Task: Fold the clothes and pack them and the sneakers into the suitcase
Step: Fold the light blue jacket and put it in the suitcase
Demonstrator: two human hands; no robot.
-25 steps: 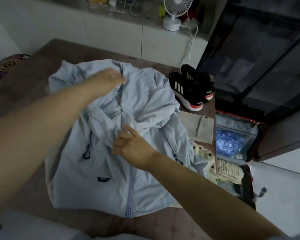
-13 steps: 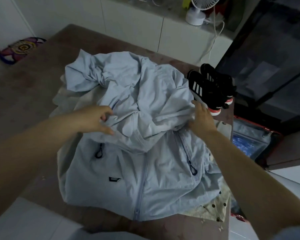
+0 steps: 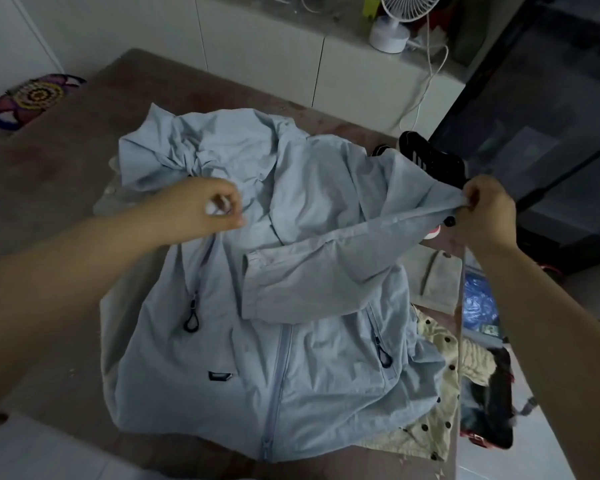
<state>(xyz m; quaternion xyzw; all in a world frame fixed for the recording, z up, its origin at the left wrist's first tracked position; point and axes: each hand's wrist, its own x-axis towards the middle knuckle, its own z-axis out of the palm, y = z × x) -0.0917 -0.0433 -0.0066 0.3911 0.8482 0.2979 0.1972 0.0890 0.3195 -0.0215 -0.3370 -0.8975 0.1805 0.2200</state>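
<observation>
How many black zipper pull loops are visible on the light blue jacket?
2 on the jacket: one zipper pull loop below the left hand, another near the polka-dot garment. Folds may hide more.

The jacket lies in the middle of the tabletop. One sleeve lies across its front. The left hand holds the jacket near its far left part. The right hand pinches the jacket at its far right edge. The sneakers sit behind the right hand, at the far right corner, partly under the jacket. A folded cloth lies just right of the jacket. A second garment sticks out from under the jacket's near right side. The suitcase lies open down to the right of the tabletop, with things in it. A fan stands on the cabinet behind.
</observation>
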